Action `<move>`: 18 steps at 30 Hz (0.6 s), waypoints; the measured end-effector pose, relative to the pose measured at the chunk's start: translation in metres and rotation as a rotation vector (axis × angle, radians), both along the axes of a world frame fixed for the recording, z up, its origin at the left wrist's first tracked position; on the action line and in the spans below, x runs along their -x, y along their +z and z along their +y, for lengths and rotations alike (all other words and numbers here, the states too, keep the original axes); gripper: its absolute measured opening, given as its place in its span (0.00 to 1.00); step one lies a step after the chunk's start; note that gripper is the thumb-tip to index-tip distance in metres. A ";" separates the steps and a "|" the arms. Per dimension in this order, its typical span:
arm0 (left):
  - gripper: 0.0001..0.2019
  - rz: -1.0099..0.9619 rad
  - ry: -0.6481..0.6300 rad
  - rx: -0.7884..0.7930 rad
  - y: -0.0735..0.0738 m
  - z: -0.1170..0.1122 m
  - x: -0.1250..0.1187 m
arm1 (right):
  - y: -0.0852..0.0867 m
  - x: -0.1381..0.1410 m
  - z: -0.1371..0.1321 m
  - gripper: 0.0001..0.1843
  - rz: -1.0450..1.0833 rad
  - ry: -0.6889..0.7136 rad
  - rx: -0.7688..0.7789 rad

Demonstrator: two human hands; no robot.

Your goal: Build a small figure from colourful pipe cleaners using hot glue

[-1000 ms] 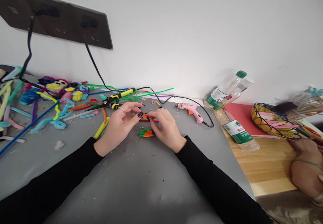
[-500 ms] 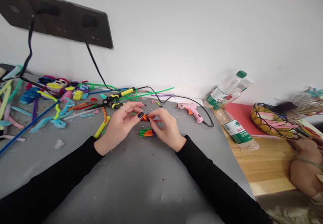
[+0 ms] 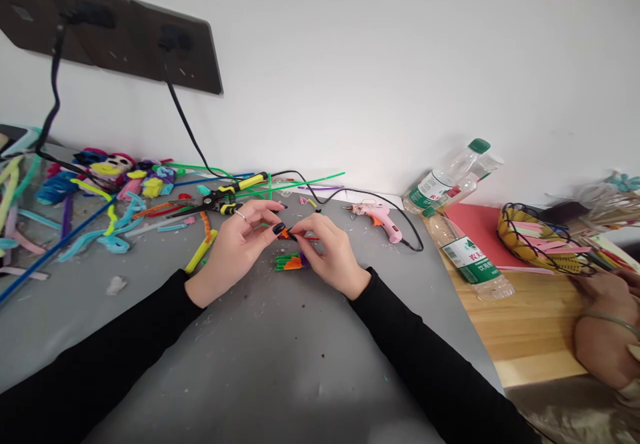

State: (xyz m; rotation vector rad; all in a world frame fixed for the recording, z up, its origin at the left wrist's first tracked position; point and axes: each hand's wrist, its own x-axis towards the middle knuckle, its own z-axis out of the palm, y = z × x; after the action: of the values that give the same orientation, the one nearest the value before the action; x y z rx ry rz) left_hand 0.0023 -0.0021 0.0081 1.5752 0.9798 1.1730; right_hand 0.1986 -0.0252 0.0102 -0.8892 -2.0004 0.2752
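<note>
My left hand (image 3: 245,247) and my right hand (image 3: 330,251) meet over the grey mat, thumbs and forefingers pinched together. Between their tips shows a small orange piece of pipe cleaner (image 3: 284,233), mostly covered by the fingers. A bit of red sticks out behind my right fingertips. Just below, on the mat, lies a small bundle of green, orange and purple pipe cleaner pieces (image 3: 289,263). Yellow-handled pliers (image 3: 220,199) rest beyond my left hand. A pink glue gun (image 3: 379,219) lies to the right of my right hand.
Pipe cleaners and fuzzy figures (image 3: 113,167) crowd the left of the grey mat (image 3: 280,364). Clear plastic bottles (image 3: 473,257) and a yellow basket (image 3: 530,237) are at the right. Another person's hand (image 3: 603,297) is at the far right. Black cables run from wall sockets (image 3: 175,41).
My fingers have shifted very slightly and cover a little more of the orange piece. The view has moved a touch; all else looks the same.
</note>
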 end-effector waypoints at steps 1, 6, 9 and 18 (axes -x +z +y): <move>0.15 0.001 -0.003 0.002 0.000 0.000 0.000 | 0.000 0.000 0.000 0.07 -0.005 0.002 -0.005; 0.14 0.013 -0.024 -0.001 0.001 0.000 0.000 | -0.004 -0.001 0.002 0.09 -0.051 0.019 -0.016; 0.14 0.025 -0.041 -0.001 0.000 0.000 0.000 | -0.007 0.000 0.003 0.10 -0.093 -0.001 0.008; 0.15 0.019 0.002 0.058 0.002 0.002 -0.001 | -0.006 0.000 0.003 0.11 -0.094 0.024 -0.026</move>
State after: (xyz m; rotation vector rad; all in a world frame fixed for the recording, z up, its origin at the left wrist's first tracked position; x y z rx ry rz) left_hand 0.0033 0.0003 0.0098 1.5424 1.0195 1.1234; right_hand 0.1983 -0.0225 0.0037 -0.8762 -2.0978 0.2243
